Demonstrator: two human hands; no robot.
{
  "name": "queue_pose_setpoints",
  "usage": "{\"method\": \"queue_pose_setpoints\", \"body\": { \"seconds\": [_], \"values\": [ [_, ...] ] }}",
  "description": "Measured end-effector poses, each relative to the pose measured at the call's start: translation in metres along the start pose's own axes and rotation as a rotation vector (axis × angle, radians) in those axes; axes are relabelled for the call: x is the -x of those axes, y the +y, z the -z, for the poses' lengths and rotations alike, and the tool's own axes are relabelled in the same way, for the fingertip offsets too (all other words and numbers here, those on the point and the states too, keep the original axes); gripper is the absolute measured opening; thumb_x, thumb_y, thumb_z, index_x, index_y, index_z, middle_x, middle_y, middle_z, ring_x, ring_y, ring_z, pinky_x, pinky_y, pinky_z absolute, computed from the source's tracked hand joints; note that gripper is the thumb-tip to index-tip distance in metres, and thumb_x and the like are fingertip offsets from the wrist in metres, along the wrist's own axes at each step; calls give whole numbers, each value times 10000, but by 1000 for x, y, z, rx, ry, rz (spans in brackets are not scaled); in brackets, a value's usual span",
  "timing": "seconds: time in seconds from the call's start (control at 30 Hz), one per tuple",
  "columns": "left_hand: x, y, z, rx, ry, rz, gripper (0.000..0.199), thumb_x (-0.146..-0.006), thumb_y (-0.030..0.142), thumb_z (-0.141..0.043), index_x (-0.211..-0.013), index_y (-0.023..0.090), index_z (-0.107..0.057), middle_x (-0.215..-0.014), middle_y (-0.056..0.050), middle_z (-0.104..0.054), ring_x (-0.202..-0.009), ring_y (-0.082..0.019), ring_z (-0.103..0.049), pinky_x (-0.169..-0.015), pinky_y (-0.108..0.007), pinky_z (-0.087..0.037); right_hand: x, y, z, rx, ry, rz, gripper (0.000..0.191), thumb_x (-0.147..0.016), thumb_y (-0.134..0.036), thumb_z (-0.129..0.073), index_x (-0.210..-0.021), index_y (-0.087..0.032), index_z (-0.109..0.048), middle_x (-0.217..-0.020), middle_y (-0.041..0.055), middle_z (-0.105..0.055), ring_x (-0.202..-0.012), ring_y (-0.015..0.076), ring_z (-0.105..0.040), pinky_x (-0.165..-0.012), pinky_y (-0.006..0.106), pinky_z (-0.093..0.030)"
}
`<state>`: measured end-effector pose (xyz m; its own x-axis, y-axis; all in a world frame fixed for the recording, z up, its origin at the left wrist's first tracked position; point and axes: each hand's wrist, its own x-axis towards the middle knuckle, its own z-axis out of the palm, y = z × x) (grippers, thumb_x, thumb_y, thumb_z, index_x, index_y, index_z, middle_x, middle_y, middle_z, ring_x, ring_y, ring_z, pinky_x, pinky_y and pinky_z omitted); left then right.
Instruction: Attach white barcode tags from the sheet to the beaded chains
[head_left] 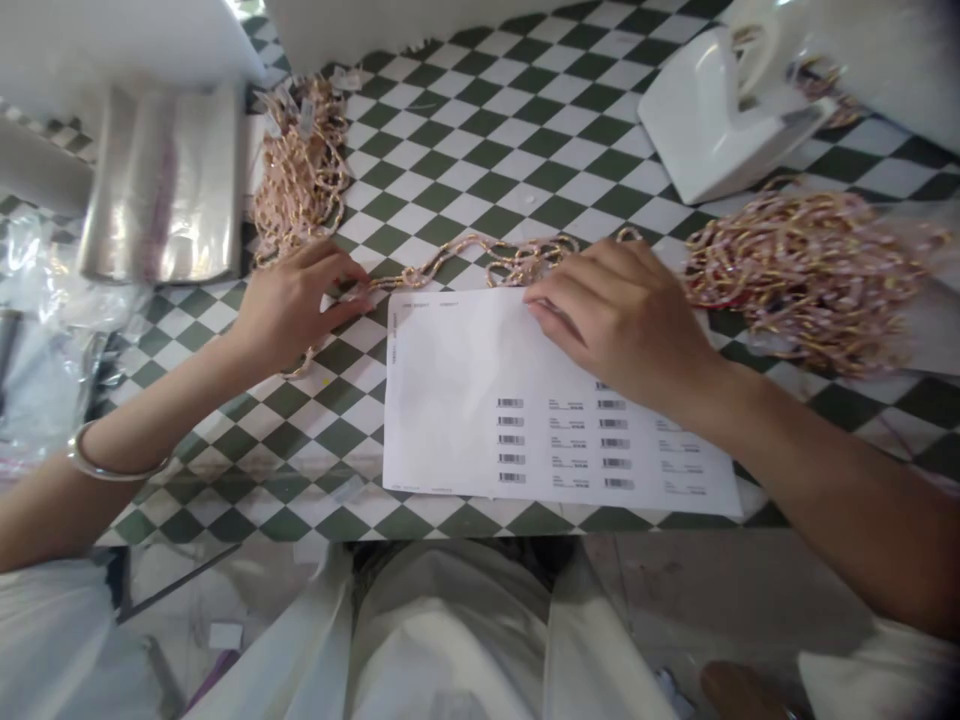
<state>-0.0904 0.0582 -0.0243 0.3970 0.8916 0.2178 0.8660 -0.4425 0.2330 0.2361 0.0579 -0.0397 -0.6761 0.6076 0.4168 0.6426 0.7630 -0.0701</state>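
Observation:
My left hand (300,302) is closed, thumb and forefinger pinching the end of a pink and gold beaded strand (450,245). The strand runs rightward along the top edge of a white label sheet (442,390) and bunches beside my right hand (619,315). That hand lies over the sheet's upper edge with its fingers bent and thumb and forefinger together; what they grip, if anything, is hidden. Printed barcode labels fill the lower right of the sheet, while its left side is blank. A short loop of beads hangs below my left wrist.
A pile of beaded strands with small tags (300,165) lies back left, beside stacked clear plastic bags (161,190). A larger pile of strands (810,275) is at right, below a white plastic stand (705,115). A green and white checkered tablecloth (465,150) covers the table.

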Motion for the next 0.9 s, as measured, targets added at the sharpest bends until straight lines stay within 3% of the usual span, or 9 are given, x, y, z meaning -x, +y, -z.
{"method": "queue_pose_setpoints", "body": {
  "seconds": [0.2, 0.33, 0.43, 0.5, 0.6, 0.67, 0.73, 0.8, 0.9],
  "values": [
    [-12, 0, -4, 69, -11, 59, 154, -761, 332, -727, -711, 210, -648, -676, 8, -646, -525, -64, -468, -461, -233, -326, -1, -1, -3, 39, 11, 28, 215, -963, -239, -431, -935, -174, -635, -941, 98, -695, -933, 262, -625, -774, 403, -501],
    [-17, 13, 3, 110, 22, 68, 84, -840, 277, -626, -787, 215, -603, -647, 15, -666, -501, -67, -477, -467, -244, -324, -1, -1, -4, -23, 8, -4, 203, -959, -244, -444, -983, -160, -627, -992, 109, -701, -981, 274, -635, -823, 424, -514],
    [-16, 44, 11, 308, 40, -28, 67, -927, 253, -481, -885, 239, -532, -608, 35, -631, -499, -61, -527, -473, -244, -400, -2, -5, -1, -257, 2, -53, 293, -959, -294, -464, -1210, -174, -557, -1169, 118, -666, -1148, 270, -594, -937, 444, -494],
    [-13, 73, 16, 507, -11, -141, 30, -915, 233, -526, -890, 231, -512, -630, 41, -628, -486, -39, -531, -429, -203, -400, -3, -9, 3, -443, -21, -40, 439, -951, -356, -493, -1362, -213, -448, -1346, 111, -584, -1288, 256, -516, -1034, 457, -450],
    [-11, 111, 23, 592, -61, -171, 97, -936, 291, -514, -969, 201, -526, -780, 4, -676, -719, -76, -675, -586, -215, -544, -4, -14, 8, -639, -67, 2, 444, -918, -450, -541, -1320, -266, -496, -1424, 76, -533, -1387, 256, -430, -1135, 506, -358],
    [-12, 125, 29, 571, -37, -121, 252, -946, 405, -474, -1070, 195, -538, -868, -20, -683, -892, -120, -701, -702, -271, -585, -4, -13, 9, -706, -61, 38, 261, -916, -447, -550, -1072, -252, -624, -1201, 42, -675, -1254, 235, -562, -1158, 525, -319],
    [-15, 129, 37, 548, -6, -79, 376, -945, 489, -422, -1161, 200, -529, -944, -35, -679, -1007, -155, -693, -750, -304, -590, -5, -8, 9, -757, -32, -14, 210, -930, -401, -542, -862, -223, -631, -876, -3, -707, -924, 163, -675, -1076, 465, -421],
    [-19, 124, 48, 536, 23, -64, 455, -944, 538, -358, -1230, 216, -504, -1040, -48, -665, -1094, -187, -671, -750, -308, -585, -7, 1, 8, -807, 15, -176, 232, -931, -390, -542, -793, -216, -608, -704, -25, -629, -662, 110, -606, -814, 341, -531],
    [-23, 105, 64, 523, 56, -49, 557, -926, 603, -231, -1329, 273, -428, -1374, -68, -501, -1283, -264, -555, -740, -304, -569, -11, 18, 8, -832, 156, -400, 264, -915, -430, -553, -739, -234, -564, -675, -13, -554, -597, 118, -514, -562, 284, -455]
  ]
}}
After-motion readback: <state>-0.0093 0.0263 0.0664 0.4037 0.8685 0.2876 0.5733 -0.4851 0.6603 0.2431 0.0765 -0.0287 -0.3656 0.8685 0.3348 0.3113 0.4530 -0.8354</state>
